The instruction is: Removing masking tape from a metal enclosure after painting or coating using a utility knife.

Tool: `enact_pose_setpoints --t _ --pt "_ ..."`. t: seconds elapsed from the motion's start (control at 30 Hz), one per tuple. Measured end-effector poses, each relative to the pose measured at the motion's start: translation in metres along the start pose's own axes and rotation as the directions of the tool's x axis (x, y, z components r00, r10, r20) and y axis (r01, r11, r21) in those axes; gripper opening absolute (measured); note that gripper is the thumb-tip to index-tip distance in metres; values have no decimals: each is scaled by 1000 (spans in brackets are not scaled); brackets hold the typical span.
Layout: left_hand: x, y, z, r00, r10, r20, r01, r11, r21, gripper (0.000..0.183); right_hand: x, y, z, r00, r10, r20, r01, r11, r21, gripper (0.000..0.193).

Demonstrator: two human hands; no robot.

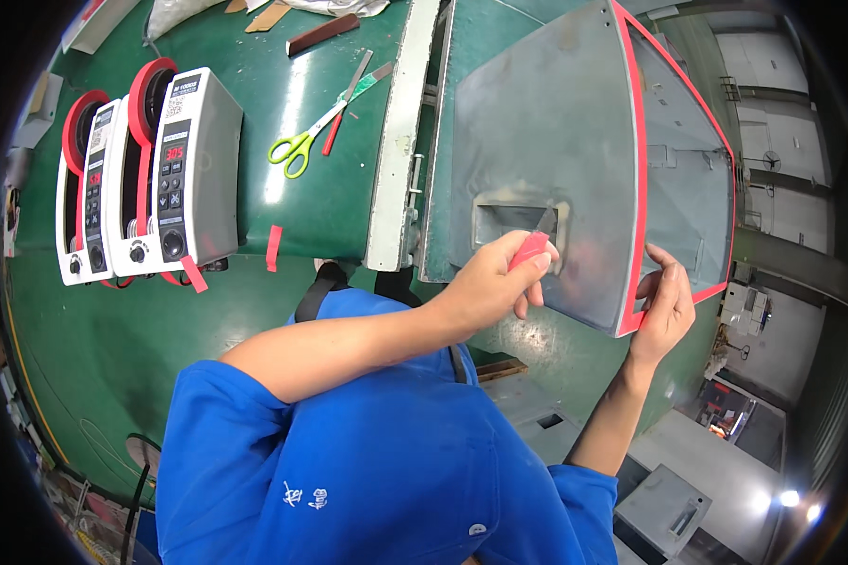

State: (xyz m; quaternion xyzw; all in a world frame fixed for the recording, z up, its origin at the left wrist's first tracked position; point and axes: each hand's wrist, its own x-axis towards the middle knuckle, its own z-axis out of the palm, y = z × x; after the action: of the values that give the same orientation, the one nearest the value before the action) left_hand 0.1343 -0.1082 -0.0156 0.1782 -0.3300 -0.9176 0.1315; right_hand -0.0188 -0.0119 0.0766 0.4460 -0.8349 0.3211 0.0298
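Observation:
In my closed left hand (pixel 504 273) is a small red-handled knife (pixel 530 249), its grey blade pointing up and away. The hand is in front of a grey metal housing (pixel 546 122), close to a rectangular recess (pixel 504 224) in its side. Red tape (pixel 637 151) runs around the rim of the housing's large open face. My right hand (pixel 664 306) rests at the near corner of that taped rim, fingers extended and somewhat apart. Its fingertips lie along the tape, and part of the thumb side is hard to make out.
Two white tape dispensers (pixel 193 160) with red rolls stand on the green table (pixel 283 212) at left. Green-handled scissors (pixel 297 151), a red pen-like stick (pixel 332 134) and a brown bar (pixel 322 34) lie there. A tape strip (pixel 273 249) hangs off its edge. Grey metal parts (pixel 664 508) sit lower right.

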Motion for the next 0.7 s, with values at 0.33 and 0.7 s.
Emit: enact_pose_setpoints --t 0.33,0.7 --pt "12 -25 -36 893 447 42 -362 660 658 33 1 -3 2 1000 3 -19 -3 1000 -7 33" --pt "24 -2 -55 970 -227 89 144 827 543 33 0 -7 1 996 90 24 -90 996 -11 35"
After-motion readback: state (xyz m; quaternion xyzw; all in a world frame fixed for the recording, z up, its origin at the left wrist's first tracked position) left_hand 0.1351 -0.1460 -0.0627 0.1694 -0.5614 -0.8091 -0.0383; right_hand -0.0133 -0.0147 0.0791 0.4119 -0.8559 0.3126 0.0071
